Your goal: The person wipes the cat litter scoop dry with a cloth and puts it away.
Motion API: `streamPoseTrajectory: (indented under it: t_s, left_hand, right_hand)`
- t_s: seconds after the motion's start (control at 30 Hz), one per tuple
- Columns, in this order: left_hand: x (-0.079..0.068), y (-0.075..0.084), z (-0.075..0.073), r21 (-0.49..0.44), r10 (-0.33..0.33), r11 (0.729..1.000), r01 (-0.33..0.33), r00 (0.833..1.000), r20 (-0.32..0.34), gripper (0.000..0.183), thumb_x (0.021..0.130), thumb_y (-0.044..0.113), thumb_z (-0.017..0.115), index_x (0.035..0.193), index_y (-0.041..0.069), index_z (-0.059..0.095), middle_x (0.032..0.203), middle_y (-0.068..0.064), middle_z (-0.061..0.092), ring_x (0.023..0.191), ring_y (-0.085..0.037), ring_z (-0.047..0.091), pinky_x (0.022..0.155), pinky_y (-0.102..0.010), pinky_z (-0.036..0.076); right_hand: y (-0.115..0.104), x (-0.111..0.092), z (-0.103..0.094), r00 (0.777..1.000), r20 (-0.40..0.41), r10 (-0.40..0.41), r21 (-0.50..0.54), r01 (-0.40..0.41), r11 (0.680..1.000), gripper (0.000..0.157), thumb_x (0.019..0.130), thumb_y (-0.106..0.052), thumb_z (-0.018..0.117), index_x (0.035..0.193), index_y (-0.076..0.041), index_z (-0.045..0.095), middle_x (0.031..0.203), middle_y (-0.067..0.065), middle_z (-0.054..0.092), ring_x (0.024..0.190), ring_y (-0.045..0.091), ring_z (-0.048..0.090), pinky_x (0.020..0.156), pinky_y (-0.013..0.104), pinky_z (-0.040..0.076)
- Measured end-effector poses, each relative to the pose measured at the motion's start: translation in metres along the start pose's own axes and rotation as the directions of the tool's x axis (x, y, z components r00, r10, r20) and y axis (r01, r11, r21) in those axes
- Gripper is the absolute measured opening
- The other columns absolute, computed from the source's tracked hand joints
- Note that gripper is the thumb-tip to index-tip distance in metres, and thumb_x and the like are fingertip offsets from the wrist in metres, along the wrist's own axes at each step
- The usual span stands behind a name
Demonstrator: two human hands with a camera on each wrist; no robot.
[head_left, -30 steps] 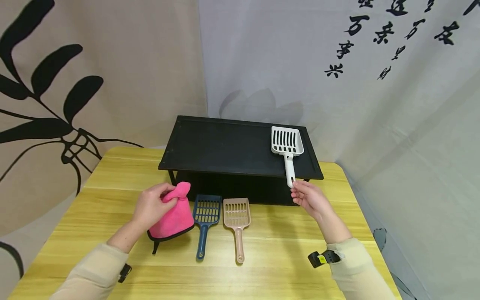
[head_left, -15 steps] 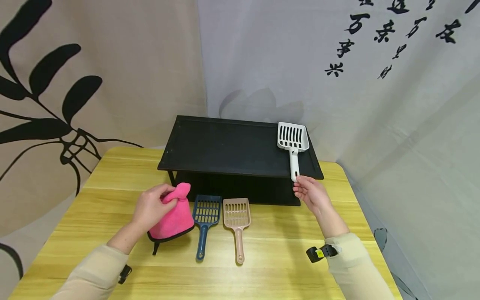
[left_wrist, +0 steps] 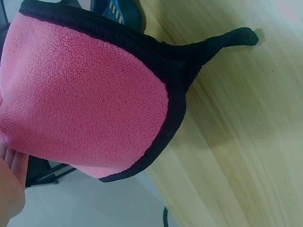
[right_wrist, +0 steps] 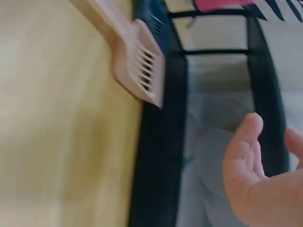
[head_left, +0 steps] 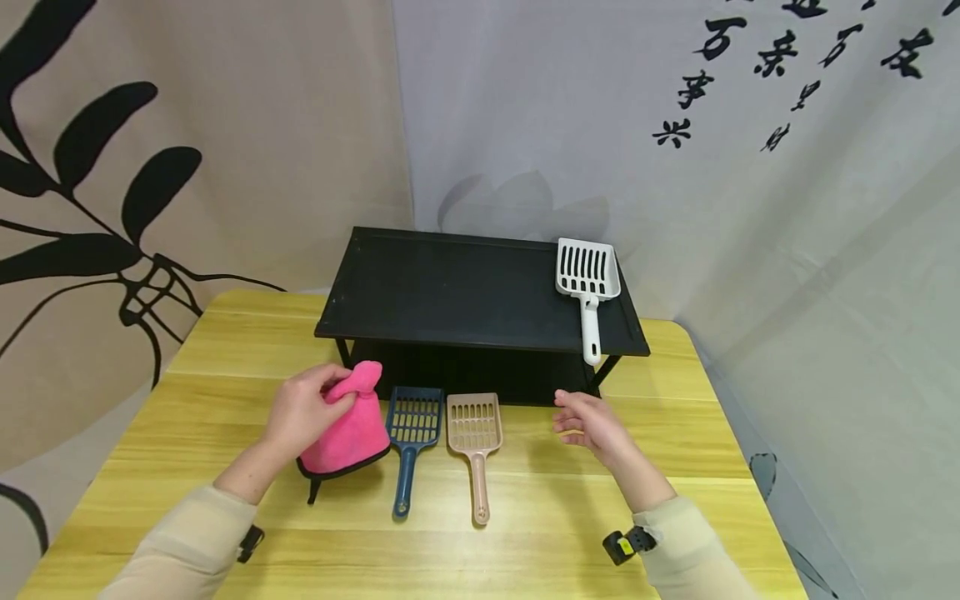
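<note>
My left hand [head_left: 302, 414] pinches the gathered top of a pink cloth [head_left: 347, 437] with a black border and a black loop hanging down; it fills much of the left wrist view. A white litter scoop [head_left: 588, 271] lies at the right end of the black shelf's top, its handle reaching over the front edge. Below that handle my right hand [head_left: 596, 429] is in the air, fingers loosely bent, touching nothing. A blue litter scoop [head_left: 405, 450] and a beige litter scoop [head_left: 477, 458] lie side by side between the hands, handles toward me.
The two-tier black shelf [head_left: 465, 292] stands at the back of the wooden table [head_left: 540, 542]. Its lower tier sits just behind the blue and beige scoop heads. A printed curtain [head_left: 510, 100] hangs behind the table.
The white litter scoop has shifted right and slightly back on the shelf. My right hand has let go of its handle and moved down and left. My left hand stays put.
</note>
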State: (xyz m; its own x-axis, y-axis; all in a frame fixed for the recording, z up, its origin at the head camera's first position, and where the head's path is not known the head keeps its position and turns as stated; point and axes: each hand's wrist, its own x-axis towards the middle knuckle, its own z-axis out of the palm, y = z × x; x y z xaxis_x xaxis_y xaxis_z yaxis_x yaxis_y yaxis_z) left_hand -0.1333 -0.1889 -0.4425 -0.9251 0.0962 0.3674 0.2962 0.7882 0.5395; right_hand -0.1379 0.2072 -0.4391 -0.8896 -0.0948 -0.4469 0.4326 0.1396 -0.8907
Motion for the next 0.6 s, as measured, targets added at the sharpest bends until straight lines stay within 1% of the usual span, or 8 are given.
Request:
streamPoseTrajectory:
  t_s: [0.07, 0.17, 0.27, 0.37, 0.5, 0.6]
  left_hand:
    - [0.000, 0.001, 0.000, 0.003, -0.003, 1.000, 0.003, 1.000, 0.002, 0.022, 0.074, 0.006, 0.075, 0.094, 0.003, 0.068, 0.082, -0.009, 0.066, 0.066, -0.016, 0.052, 0.057, -0.024, 0.045]
    - [0.000, 0.001, 0.001, 0.006, 0.005, 1.000, -0.005, 1.000, -0.007, 0.021, 0.073, 0.007, 0.075, 0.093, 0.004, 0.068, 0.081, -0.008, 0.066, 0.066, -0.015, 0.052, 0.057, -0.024, 0.045]
    - [0.000, 0.002, 0.001, 0.009, 0.016, 1.000, -0.015, 1.000, -0.019, 0.022, 0.073, 0.008, 0.076, 0.092, 0.004, 0.068, 0.081, -0.008, 0.067, 0.065, -0.015, 0.052, 0.057, -0.024, 0.045]
    - [0.000, 0.002, 0.002, 0.005, 0.021, 1.000, -0.021, 1.000, -0.022, 0.022, 0.073, 0.008, 0.076, 0.092, 0.004, 0.068, 0.081, -0.008, 0.066, 0.065, -0.015, 0.052, 0.057, -0.025, 0.046]
    - [-0.001, 0.003, 0.002, -0.002, 0.008, 1.000, -0.008, 1.000, -0.008, 0.022, 0.073, 0.009, 0.076, 0.094, 0.005, 0.068, 0.082, -0.008, 0.067, 0.067, -0.015, 0.052, 0.058, -0.025, 0.047]
    - [-0.001, 0.003, 0.002, -0.003, -0.003, 1.000, 0.003, 1.000, -0.003, 0.022, 0.074, 0.008, 0.076, 0.094, 0.005, 0.068, 0.082, -0.008, 0.066, 0.067, -0.016, 0.053, 0.058, -0.025, 0.047]
  right_hand:
    - [0.011, 0.002, 0.010, 0.999, 0.044, 0.012, -0.025, -0.010, 1.000, 0.040, 0.094, -0.032, 0.053, 0.111, 0.004, 0.050, 0.080, -0.001, 0.061, 0.071, 0.010, 0.062, 0.064, 0.023, 0.052]
    - [0.028, 0.006, 0.024, 0.995, 0.092, 0.030, -0.047, -0.026, 0.999, 0.040, 0.094, -0.029, 0.053, 0.113, 0.006, 0.050, 0.080, 0.000, 0.061, 0.071, 0.010, 0.062, 0.065, 0.025, 0.054]
    - [0.042, 0.009, 0.035, 0.990, 0.130, 0.047, -0.058, -0.040, 0.997, 0.044, 0.093, -0.028, 0.053, 0.115, 0.010, 0.049, 0.080, 0.001, 0.061, 0.070, 0.009, 0.061, 0.065, 0.025, 0.054]
    - [0.054, 0.010, 0.044, 0.985, 0.156, 0.069, -0.067, -0.059, 0.996, 0.044, 0.093, -0.028, 0.054, 0.114, 0.011, 0.051, 0.082, 0.003, 0.063, 0.068, 0.008, 0.061, 0.064, 0.024, 0.054]
    - [0.068, 0.010, 0.056, 0.977, 0.192, 0.096, -0.084, -0.081, 0.993, 0.044, 0.093, -0.027, 0.053, 0.113, 0.013, 0.052, 0.091, 0.012, 0.067, 0.070, 0.010, 0.063, 0.067, 0.029, 0.056]
    - [0.075, 0.010, 0.064, 0.969, 0.216, 0.116, -0.076, -0.102, 0.992, 0.043, 0.093, -0.026, 0.053, 0.114, 0.012, 0.052, 0.093, 0.013, 0.068, 0.069, 0.009, 0.063, 0.066, 0.031, 0.057]
